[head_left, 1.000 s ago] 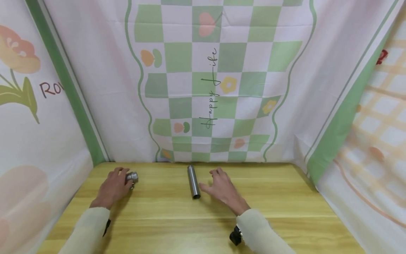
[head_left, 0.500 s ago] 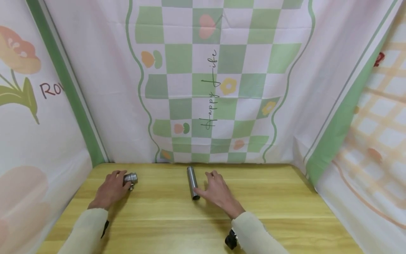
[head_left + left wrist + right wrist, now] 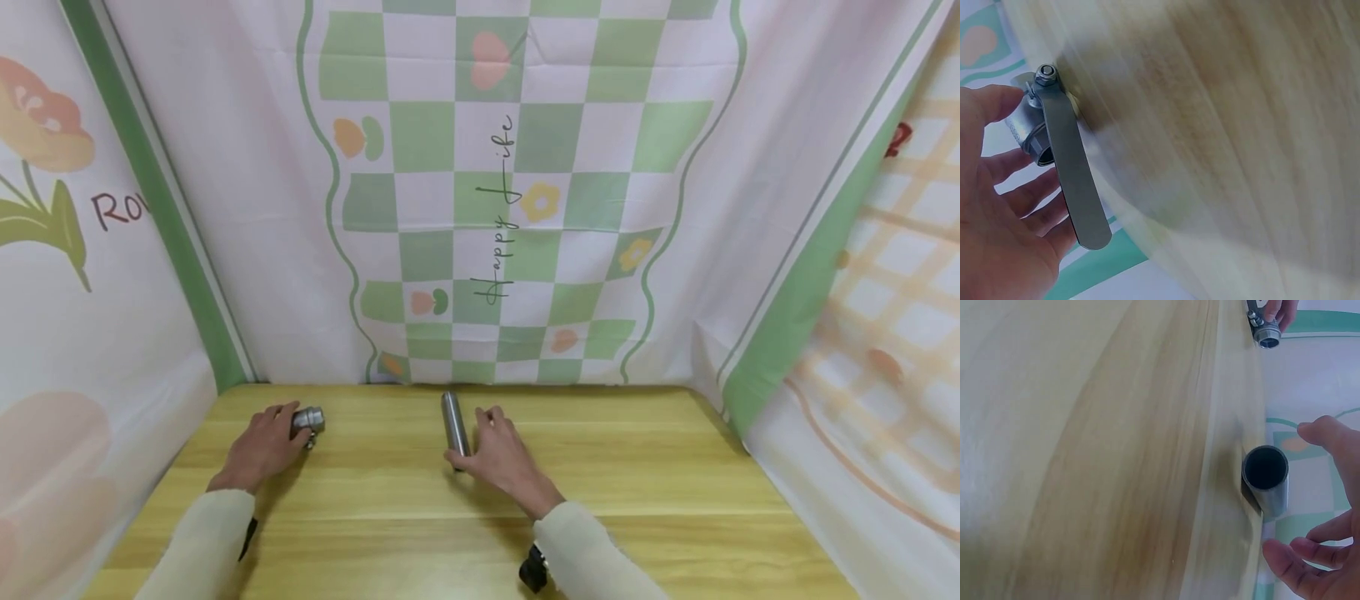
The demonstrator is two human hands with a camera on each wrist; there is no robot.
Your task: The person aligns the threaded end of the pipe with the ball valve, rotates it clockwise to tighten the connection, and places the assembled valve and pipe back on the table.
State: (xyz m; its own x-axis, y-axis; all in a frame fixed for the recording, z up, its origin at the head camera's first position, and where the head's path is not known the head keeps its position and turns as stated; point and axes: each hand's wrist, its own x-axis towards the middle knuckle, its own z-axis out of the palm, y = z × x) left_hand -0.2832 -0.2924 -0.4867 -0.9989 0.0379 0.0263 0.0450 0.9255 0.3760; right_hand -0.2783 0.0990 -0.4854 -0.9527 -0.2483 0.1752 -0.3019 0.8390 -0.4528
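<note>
right grip (image 3: 501,450), nearer, spread — pipe (image 3: 454,423) just to its left, long axis pointing away; left grip (image 3: 258,448) — pinching a valve (image 3: 310,419).

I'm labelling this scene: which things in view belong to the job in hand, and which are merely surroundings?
Apparently in the job:
metal valve, held by the left hand
metal tube, the right hand spread around it, not yet gripping

Just surroundings:
wooden table
patterned cloth behind it
</note>
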